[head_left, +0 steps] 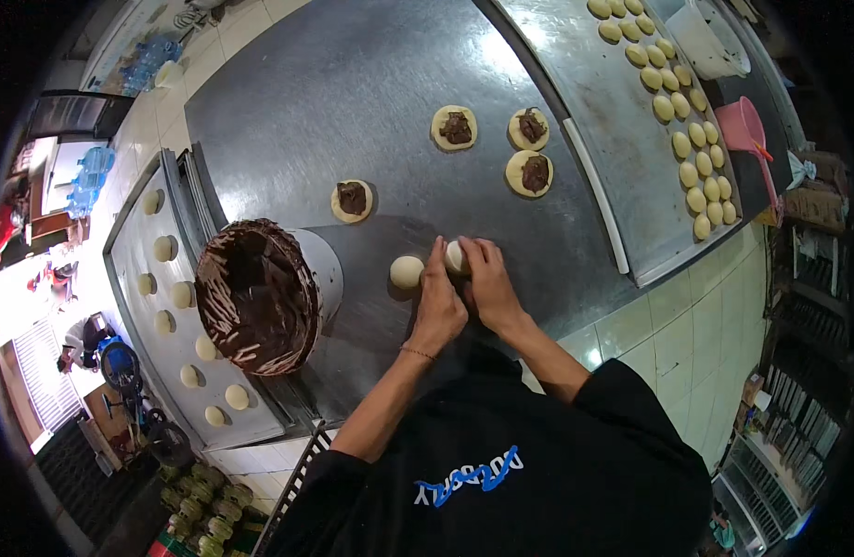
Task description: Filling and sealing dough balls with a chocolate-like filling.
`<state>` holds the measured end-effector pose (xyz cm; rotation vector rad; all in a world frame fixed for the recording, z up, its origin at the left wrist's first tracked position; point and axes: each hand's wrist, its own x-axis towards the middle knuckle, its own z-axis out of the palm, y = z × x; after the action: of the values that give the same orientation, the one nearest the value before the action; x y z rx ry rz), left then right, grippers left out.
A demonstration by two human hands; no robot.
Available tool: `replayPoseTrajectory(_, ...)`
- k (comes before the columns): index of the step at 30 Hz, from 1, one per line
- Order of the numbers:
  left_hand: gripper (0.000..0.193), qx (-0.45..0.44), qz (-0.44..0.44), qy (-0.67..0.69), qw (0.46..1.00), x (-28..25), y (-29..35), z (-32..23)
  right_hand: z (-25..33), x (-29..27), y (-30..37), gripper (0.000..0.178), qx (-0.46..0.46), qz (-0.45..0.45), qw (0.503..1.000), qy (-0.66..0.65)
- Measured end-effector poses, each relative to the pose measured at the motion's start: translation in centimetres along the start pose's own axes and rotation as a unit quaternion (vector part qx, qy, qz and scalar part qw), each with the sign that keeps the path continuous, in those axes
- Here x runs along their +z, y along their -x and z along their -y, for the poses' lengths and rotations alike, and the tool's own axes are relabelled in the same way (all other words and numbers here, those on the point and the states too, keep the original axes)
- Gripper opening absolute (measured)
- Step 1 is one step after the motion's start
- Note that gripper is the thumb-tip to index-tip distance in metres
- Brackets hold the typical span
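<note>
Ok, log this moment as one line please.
left hand + right hand: pinching dough ball | closed ball beside | four open filled rounds beyond | chocolate bucket left

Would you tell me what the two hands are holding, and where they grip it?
Both hands, left hand and right hand, pinch one dough ball by its sides.

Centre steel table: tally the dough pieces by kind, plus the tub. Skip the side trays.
Chocolate-topped discs: 4
Balls: 2, a loose ball and a held ball between left hand and right hand
Tub: 1
Total: 7
</note>
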<state>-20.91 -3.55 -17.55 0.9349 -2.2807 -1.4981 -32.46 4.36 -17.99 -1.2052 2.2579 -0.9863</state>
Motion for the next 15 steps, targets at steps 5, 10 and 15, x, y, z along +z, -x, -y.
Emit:
replayPoseTrajectory(5, 0.079, 0.026, 0.010, -0.149, 0.988, -1.1, -1.8, -1.6, -0.5, -3.7, -0.7, 0.066, 0.000, 0.022, 0.999, -0.031)
replayPoseTrajectory(10, 0.082, 0.059, 0.045, -0.202, 0.977, 0.6, -3.5, 1.8, -7.7, -6.3, -6.0, 0.054, 0.098, -0.182, 0.975, 0.086)
replayPoseTrajectory(15, 0.081, 0.100, -0.040, -0.185, 0.977, 0.8, -0.9, -2.6, -10.8, -7.2, -10.4, 0.033, 0.130, -0.130, 0.979, 0.082)
